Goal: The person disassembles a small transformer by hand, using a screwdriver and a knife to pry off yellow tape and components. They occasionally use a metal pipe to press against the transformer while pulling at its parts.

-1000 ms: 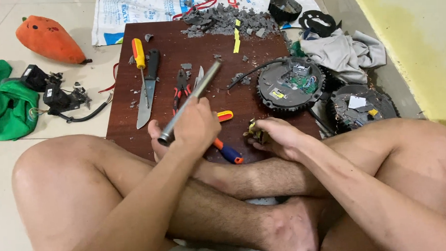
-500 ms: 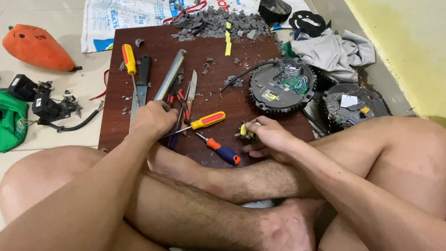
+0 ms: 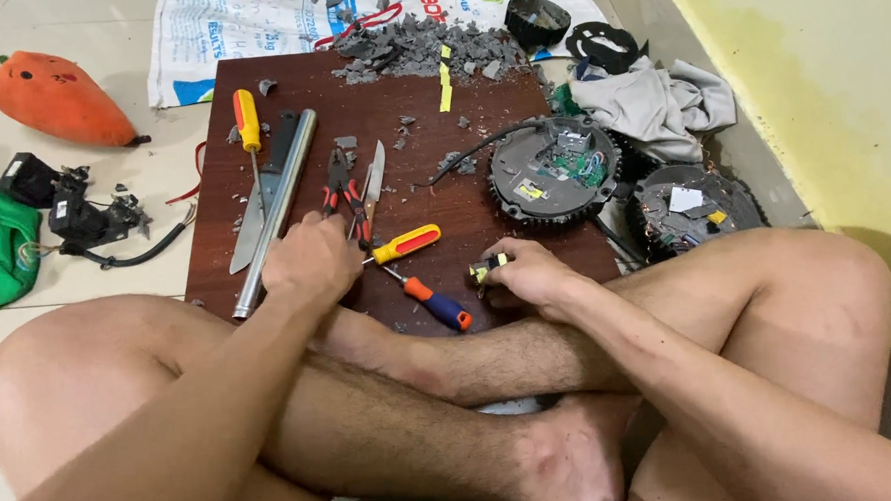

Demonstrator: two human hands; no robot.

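Here, the left hand lies loosely curled beside the metal pipe and red-handled pliers; the right hand grips a small yellow-and-black part, 2 screwdrivers between them.

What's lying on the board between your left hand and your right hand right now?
In the head view, two screwdrivers lie between the left hand and right hand: a yellow-and-red-handled one and an orange-and-blue-handled one, on the brown board.
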